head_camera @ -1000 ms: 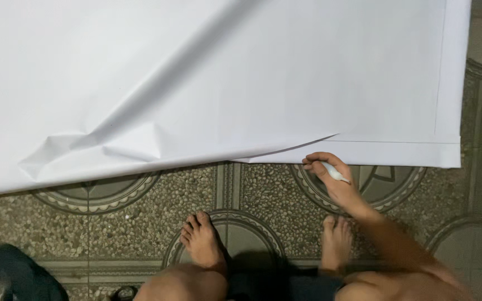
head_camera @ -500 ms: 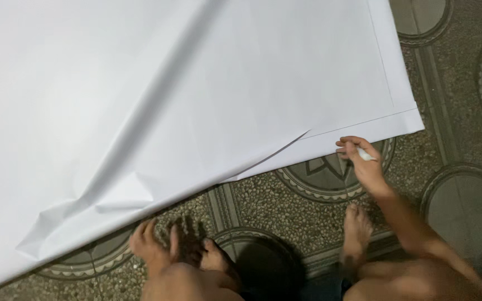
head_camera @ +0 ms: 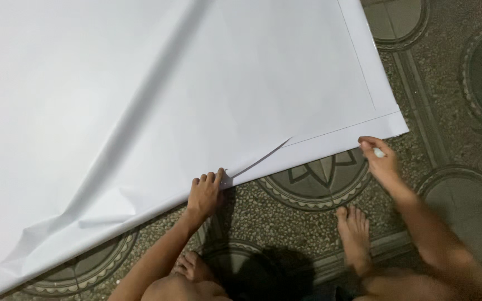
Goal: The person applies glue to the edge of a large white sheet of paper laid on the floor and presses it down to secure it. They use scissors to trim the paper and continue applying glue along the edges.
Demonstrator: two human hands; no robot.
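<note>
Crouching barefoot on a patterned tile floor point(head_camera: 447, 67), a person pinches the lower edge of a large white sheet point(head_camera: 168, 95) with the left hand point(head_camera: 205, 192). The right hand point(head_camera: 379, 161), lower right, grips a small white marker point(head_camera: 379, 151) beside the sheet's corner. A thin border line already follows two edges; the rest looks unmarked.

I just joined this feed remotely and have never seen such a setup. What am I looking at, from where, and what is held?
There is no machine: a person works with bare hands, and the one camera sits on their head, looking down. You see their arms, knees and bare feet at the bottom. A big white sheet lies on a patterned tile floor. The left hand grips the sheet's near edge. The right hand, beside the sheet's corner, pinches a small white thing, too small to identify.
</note>
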